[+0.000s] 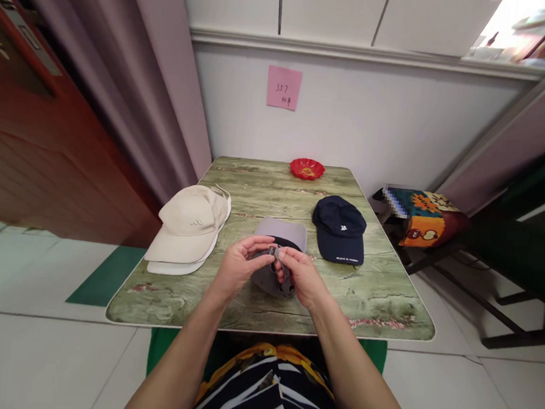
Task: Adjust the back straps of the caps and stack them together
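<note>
At the table [240, 186], left fingers [260, 262] and right fingers [292, 257] pinch a gray cap's [282, 229] half-hidden strap [276, 253].

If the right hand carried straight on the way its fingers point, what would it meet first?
Beyond the grey strap between the hands, the right hand would probably meet the left hand, at its fingertips; exact depth is unclear from this one view.

Left hand [243, 262], right hand [302, 274] pinch strap [276, 253] of grey cap [284, 229] over surface [254, 190]; navy cap [339, 231] right, cream cap [188, 217] atop white cap [176, 268] left.
</note>
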A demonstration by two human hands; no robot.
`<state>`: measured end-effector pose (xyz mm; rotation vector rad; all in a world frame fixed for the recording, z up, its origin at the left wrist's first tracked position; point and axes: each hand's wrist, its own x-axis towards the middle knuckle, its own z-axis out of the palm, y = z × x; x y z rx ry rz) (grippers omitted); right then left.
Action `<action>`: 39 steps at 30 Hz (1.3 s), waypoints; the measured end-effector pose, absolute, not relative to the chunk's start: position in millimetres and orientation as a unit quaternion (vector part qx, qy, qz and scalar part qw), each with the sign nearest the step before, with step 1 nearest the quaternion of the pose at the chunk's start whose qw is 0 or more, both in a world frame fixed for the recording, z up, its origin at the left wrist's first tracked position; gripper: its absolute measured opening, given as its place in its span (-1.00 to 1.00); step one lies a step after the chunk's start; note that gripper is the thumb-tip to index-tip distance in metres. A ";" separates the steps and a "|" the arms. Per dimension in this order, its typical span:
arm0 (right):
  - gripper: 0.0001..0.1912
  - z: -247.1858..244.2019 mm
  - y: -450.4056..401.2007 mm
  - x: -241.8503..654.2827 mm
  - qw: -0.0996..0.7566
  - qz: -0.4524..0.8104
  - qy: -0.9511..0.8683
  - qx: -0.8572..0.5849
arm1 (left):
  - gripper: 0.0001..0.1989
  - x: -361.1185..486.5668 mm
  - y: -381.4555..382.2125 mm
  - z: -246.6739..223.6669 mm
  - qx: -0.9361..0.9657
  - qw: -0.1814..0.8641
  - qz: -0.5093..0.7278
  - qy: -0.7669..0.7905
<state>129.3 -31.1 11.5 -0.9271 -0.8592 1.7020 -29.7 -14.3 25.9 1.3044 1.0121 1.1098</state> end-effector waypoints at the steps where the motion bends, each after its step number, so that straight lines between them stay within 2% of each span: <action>1: -0.68 10.3 -31.0 128.9 0.485 0.706 -0.353 -0.378 | -0.55 -29.6 -14.3 25.4 0.546 0.551 0.465 0.427; 8: -0.67 7.2 -30.5 130.5 0.480 0.670 -0.412 -0.388 | -0.55 -32.3 -14.8 24.9 0.556 0.556 0.446 0.428; 14: -0.65 8.6 -28.0 134.8 0.494 0.587 -0.478 -0.428 | -0.45 -39.1 -14.7 25.0 0.610 0.527 0.398 0.438; 20: -0.57 7.2 -28.3 131.7 0.517 0.603 -0.435 -0.424 | -0.56 -42.5 -15.1 25.8 0.648 0.468 0.386 0.461; 23: -0.63 6.1 -28.7 129.8 0.530 0.587 -0.457 -0.407 | -0.61 -42.1 -15.7 26.3 0.654 0.461 0.383 0.462; 26: -0.71 5.1 -28.7 129.4 0.534 0.560 -0.498 -0.391 | -0.57 -41.7 -17.0 29.2 0.658 0.462 0.374 0.462; 30: -0.74 6.8 -30.3 131.7 0.503 0.502 -0.580 -0.398 | -0.56 -41.6 -19.8 36.2 0.676 0.449 0.353 0.466; 36: -0.83 15.3 -35.3 133.8 0.487 0.408 -0.640 -0.432 | -0.67 -38.9 -21.5 40.9 0.704 0.401 0.364 0.459; 39: -0.90 17.0 -34.9 135.1 0.492 0.385 -0.645 -0.440 | -0.72 -38.3 -20.1 37.9 0.698 0.410 0.384 0.444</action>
